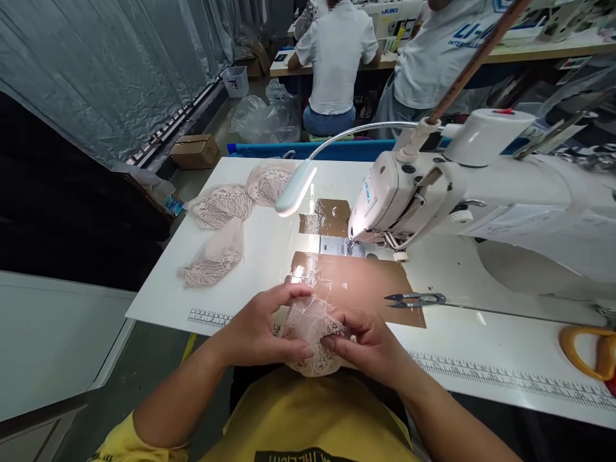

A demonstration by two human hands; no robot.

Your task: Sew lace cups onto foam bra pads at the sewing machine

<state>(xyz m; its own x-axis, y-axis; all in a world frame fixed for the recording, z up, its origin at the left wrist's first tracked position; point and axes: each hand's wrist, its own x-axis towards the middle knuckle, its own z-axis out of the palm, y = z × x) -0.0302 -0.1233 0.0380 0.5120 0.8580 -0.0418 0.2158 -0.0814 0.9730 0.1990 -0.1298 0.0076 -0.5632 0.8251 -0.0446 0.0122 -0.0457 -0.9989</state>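
A wrinkled, shiny silver-grey curtain [120, 64] covers the upper left, with a black cloth-like expanse [52, 205] and a smooth white panel [48, 327] nearer. Dark grey-green floor [154, 353] shows below, marked by a yellow stripe [189, 346]. A brown cardboard box [195, 151], a translucent white plastic bin [235, 81] and clear crumpled plastic bags [264, 119] stand farther back. A slim white lamp [296, 187] shines over the glossy white surface [163, 295]; another long, tan-edged surface [553, 51] crosses the rear.
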